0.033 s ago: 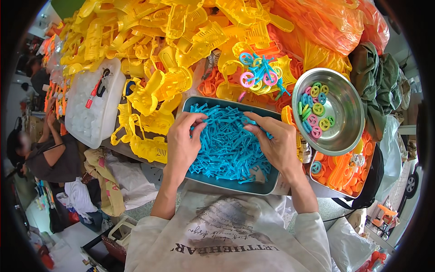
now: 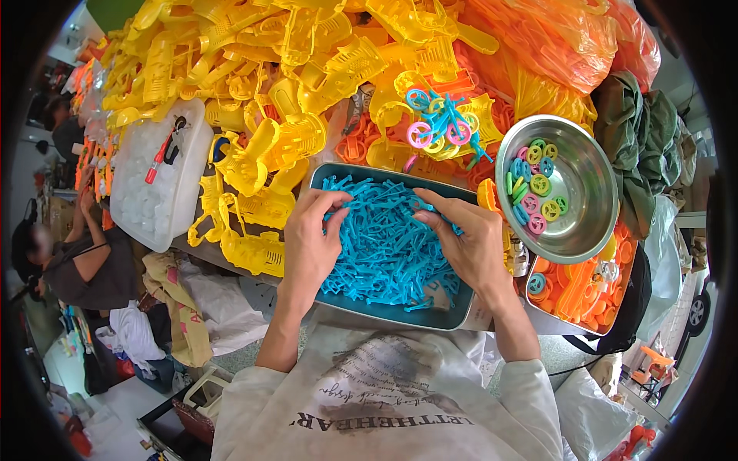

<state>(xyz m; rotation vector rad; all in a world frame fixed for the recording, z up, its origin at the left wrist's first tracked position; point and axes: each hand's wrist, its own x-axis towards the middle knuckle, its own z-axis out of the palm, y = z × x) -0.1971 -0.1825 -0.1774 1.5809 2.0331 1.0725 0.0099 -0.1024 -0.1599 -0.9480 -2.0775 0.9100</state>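
Note:
A rectangular teal tray (image 2: 393, 321) lies before me, heaped with thin blue plastic pieces (image 2: 392, 238). Over its left side my left hand (image 2: 315, 234) is closed, thumb and fingertips nearly together. Whether a small piece sits between those tips is too hard to make out. On the opposite side my right hand (image 2: 470, 237) pinches a blue plastic piece at its fingertips, with more blue showing beneath the fingers. Beyond the tray, several small toy bicycles (image 2: 442, 127) with blue frames and coloured wheels lie in a pile.
A steel bowl (image 2: 580, 207) with small coloured wheels stands at right, over a box of orange parts (image 2: 580, 296). Yellow plastic shells (image 2: 300, 138) are heaped at the back and left. Pliers (image 2: 174, 142) lie on a white tub (image 2: 192, 161). Another person (image 2: 84, 269) is at far left.

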